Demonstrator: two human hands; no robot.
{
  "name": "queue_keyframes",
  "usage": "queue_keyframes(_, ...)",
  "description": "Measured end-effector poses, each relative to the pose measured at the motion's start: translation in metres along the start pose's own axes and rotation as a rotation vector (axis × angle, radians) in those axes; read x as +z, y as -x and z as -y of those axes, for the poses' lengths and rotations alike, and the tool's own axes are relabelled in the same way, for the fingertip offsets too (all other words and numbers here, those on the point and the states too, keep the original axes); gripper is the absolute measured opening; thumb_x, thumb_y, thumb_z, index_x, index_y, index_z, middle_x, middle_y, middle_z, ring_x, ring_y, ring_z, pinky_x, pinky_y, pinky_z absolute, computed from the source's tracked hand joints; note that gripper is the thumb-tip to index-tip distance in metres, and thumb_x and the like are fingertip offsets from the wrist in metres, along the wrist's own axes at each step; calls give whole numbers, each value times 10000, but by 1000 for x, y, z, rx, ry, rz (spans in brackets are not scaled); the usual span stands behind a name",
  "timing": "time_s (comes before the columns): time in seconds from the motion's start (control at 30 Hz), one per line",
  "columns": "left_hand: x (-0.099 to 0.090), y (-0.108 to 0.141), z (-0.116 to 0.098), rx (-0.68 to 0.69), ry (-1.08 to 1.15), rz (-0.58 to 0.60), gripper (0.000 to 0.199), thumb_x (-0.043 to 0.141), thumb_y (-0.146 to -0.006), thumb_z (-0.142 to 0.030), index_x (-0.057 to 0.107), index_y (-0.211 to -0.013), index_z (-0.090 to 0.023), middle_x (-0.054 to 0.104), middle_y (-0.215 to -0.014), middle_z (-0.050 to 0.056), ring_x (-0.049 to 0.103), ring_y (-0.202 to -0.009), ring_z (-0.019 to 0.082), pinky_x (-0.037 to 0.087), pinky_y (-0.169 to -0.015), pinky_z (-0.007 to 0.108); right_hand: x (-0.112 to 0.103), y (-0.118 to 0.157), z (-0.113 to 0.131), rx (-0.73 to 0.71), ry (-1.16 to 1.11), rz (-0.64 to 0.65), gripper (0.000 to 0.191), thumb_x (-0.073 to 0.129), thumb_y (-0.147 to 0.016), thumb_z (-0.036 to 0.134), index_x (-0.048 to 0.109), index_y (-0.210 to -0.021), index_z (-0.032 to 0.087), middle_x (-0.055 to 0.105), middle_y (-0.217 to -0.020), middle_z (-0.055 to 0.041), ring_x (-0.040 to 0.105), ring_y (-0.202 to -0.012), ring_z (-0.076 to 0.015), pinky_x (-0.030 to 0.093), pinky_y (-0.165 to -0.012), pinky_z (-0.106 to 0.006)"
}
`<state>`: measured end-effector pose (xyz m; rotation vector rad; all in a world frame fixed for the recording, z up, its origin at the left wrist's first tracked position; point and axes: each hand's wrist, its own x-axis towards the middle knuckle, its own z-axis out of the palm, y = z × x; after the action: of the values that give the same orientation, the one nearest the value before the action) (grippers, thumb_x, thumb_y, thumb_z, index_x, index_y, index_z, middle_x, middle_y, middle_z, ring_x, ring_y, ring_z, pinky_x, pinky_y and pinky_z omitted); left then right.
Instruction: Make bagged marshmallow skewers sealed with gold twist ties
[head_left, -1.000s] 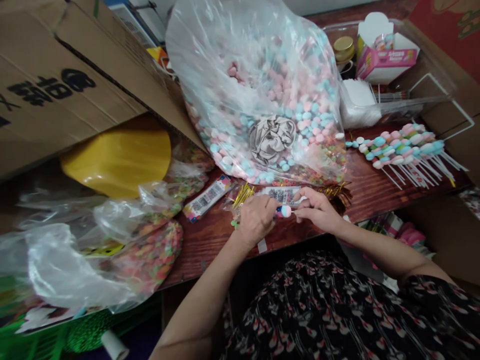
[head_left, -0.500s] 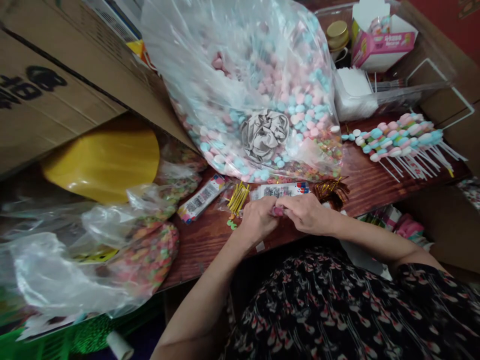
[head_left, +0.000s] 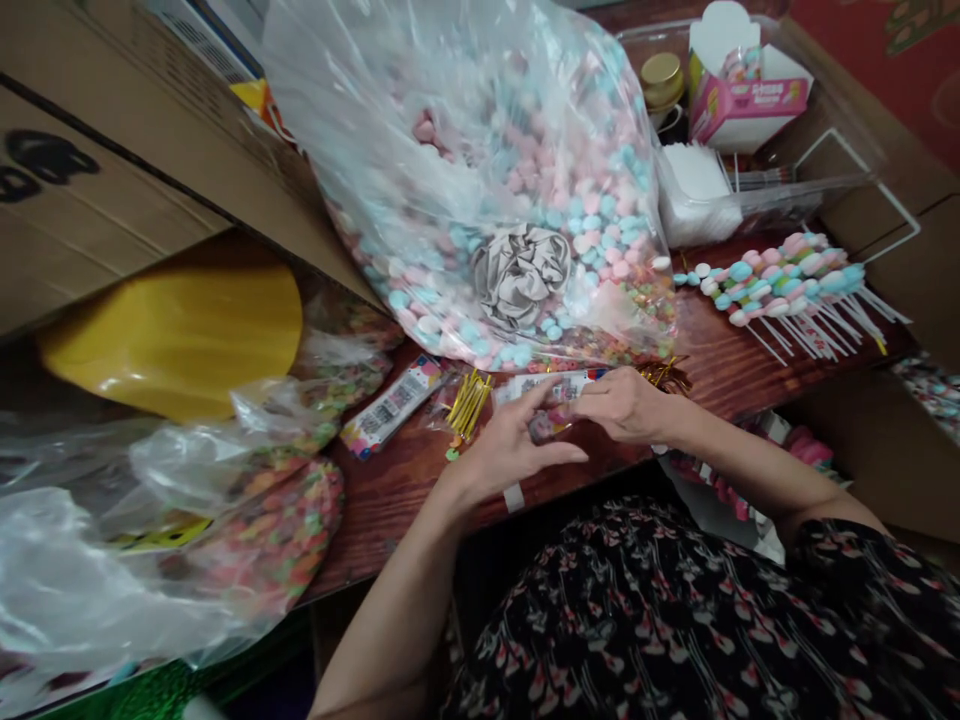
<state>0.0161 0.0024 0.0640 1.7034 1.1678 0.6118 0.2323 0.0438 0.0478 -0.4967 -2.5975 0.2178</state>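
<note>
My left hand (head_left: 514,445) is open, thumb and fingers spread beside a small clear packet with something pink (head_left: 550,424). My right hand (head_left: 621,405) is closed in a pinch on the packet's right end. Behind my hands lies a printed label strip (head_left: 517,388), partly covered by them. Gold twist ties (head_left: 469,403) rest left of it, and a second printed label (head_left: 394,405) lies farther left. Brown-gold ties (head_left: 666,374) stick out behind my right hand.
A big clear bag of pink, blue and white candies (head_left: 600,215) fills the back, with crumpled grey paper (head_left: 521,275) on it. Candy sticks (head_left: 787,280) lie right, below a clear bin (head_left: 806,190). Bagged gummies (head_left: 281,530), a yellow sheet (head_left: 187,330) and a carton (head_left: 112,190) are left.
My left hand has let go of the small pink thing and its fingers have spread apart. My right hand still pinches. The view has shifted slightly.
</note>
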Motion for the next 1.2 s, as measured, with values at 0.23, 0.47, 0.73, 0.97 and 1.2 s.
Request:
queue_keyframes(0.23, 2, 10, 0, -350, 505, -33, 349, 715, -758, -479, 677, -680, -142, 537, -544, -22, 412, -435, 49, 302, -414, 174, -9, -10, -9, 132, -335, -179, 225, 443, -919, 169, 664, -947, 203, 654, -825, -25, 562, -736, -128, 428, -672, -256)
queue_keyframes(0.47, 46, 8, 9, -444, 751, -295, 420, 734, -723, -554, 623, -749, -149, 506, -532, -42, 378, -380, 33, 272, -367, 152, 34, 0, 37, 733, -832, -404, 110, 668, -813, 272, 670, -871, 177, 583, -746, 20, 520, -653, -98, 422, -603, -219)
queue_keyframes(0.73, 33, 23, 4, -400, 619, -6, 417, 647, -815, -539, 572, -706, -144, 469, -600, -31, 396, -522, 59, 310, -473, 166, 39, 4, 42, 486, -544, -425, 185, 495, -858, 119, 626, -739, 173, 581, -679, -7, 518, -639, -111, 409, -618, -237)
queue_keyframes(0.97, 29, 32, 16, -540, 707, 155, 324, 708, -757, -455, 611, -724, -148, 568, -673, 8, 452, -559, 83, 341, -501, 193, 41, 7, 51, 502, -380, -445, 190, 476, -936, 244, 654, -895, 193, 673, -821, -34, 622, -799, -138, 487, -724, -277)
queue_keyframes(1.2, 23, 69, 23, -589, 801, 398, 391, 680, -781, -508, 567, -653, -156, 528, -612, 22, 464, -560, 120, 357, -536, 247, 22, 30, 63, -76, 14, 27, 325, 395, -991, 230, 541, -1253, 357, 569, -1378, 47, 364, -1386, -164, 264, -1064, -481)
